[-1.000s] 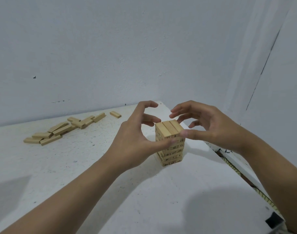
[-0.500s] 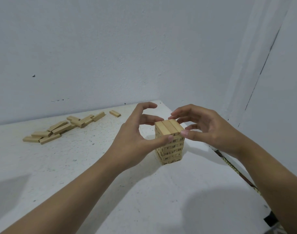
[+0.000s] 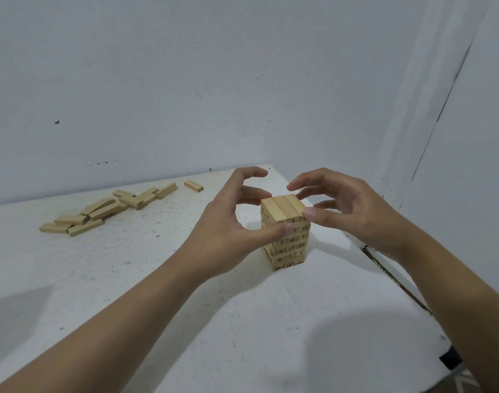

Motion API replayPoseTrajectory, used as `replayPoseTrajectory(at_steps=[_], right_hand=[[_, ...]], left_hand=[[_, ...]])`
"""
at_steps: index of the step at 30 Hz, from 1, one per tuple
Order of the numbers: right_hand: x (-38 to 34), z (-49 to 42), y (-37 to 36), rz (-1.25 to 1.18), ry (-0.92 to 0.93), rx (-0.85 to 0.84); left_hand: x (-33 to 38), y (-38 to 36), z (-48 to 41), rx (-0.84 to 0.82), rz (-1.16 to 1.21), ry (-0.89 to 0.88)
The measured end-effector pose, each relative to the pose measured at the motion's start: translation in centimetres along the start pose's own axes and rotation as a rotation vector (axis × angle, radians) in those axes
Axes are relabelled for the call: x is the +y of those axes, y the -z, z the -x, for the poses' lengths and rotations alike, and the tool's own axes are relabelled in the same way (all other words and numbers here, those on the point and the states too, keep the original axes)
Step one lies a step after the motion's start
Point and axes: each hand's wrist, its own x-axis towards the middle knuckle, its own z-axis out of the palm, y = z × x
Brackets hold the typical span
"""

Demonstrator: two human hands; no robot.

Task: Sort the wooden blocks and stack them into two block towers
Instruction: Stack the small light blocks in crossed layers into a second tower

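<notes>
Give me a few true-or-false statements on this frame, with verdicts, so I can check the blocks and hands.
1. One block tower stands on the table. True.
2. The loose blocks lie right of the tower. False: they lie to its left, near the wall.
3. The left hand and right hand flank the tower, thumbs touching it. True.
4. The tower's top layer holds two blocks. False: three, side by side.
</notes>
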Motion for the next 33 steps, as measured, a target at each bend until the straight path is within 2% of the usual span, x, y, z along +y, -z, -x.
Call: replayPoseTrajectory(at_steps=[7,12,17,23,26,30,33], right_hand=[[-2.9,-1.2,-1.3,0.294,-0.013,0.064],[-6.0,-3.3,-3.0,0.453,0.034,-0.042],[-8.5,-5.7,-6.8,0.449,0.079,-0.164],[-9.1,-8.4,-13.5,0.414,0.065,-0.249],[-8.0,-10.1,-17.5,0.524,0.044,-0.311],[-6.3,-12.2,-22.3,0.554,0.037,-0.331],[-5.5,-14.1,-24.9,0.587,0.061,-0.307]], left_hand=[[-0.2,3.3,1.0,0.071,-0.030,0.019],[-1.7,7.9,2.9,0.055,-0.119,0.187],[-3.8,12.2,5.3,0.060,-0.224,0.356],[-7.6,15.6,8.0,0.234,-0.250,0.485],[-10.4,15.4,8.3,0.323,-0.425,0.550],[-12.3,14.6,7.8,0.333,-0.745,0.655],[-13.2,14.7,7.3,0.341,-0.829,0.679]])
